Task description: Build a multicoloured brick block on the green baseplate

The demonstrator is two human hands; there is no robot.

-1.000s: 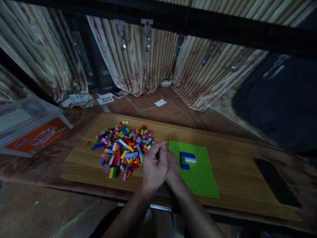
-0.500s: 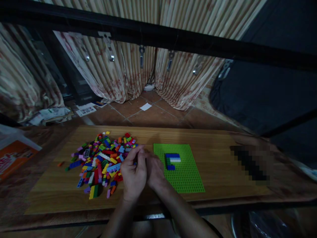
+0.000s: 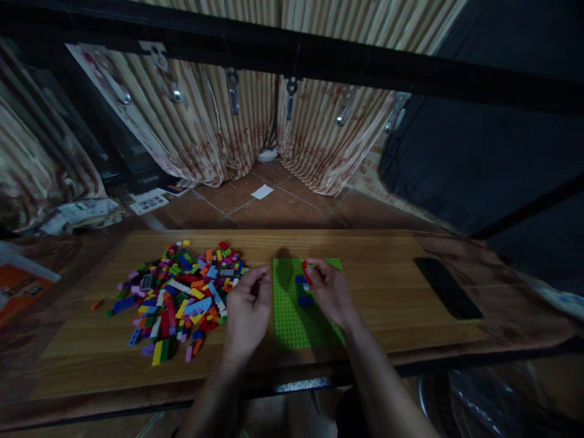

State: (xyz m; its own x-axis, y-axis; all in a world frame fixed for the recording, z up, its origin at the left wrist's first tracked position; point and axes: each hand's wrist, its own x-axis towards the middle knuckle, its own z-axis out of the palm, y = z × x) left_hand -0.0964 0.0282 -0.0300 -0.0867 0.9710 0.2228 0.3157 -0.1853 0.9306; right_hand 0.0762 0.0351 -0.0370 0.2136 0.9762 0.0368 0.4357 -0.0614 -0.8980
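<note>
My right hand is closed in a pinch on a small red brick, holding it above the green baseplate. Under and beside the fingers are blue bricks and a partly covered white one on the plate. My left hand hovers between the plate and a heap of loose, many-coloured bricks. Its fingers are curled, thumb close to the index finger; whatever is in them, if anything, is hidden.
A wooden board lies under everything. On its right end rests a black phone. An orange and white bag is at the far left. Beyond the board are a tiled floor and striped curtains.
My hands were together beside the plate and have come apart. The right one has moved right, over the bricks on the plate, and a red brick now shows in its fingers.
</note>
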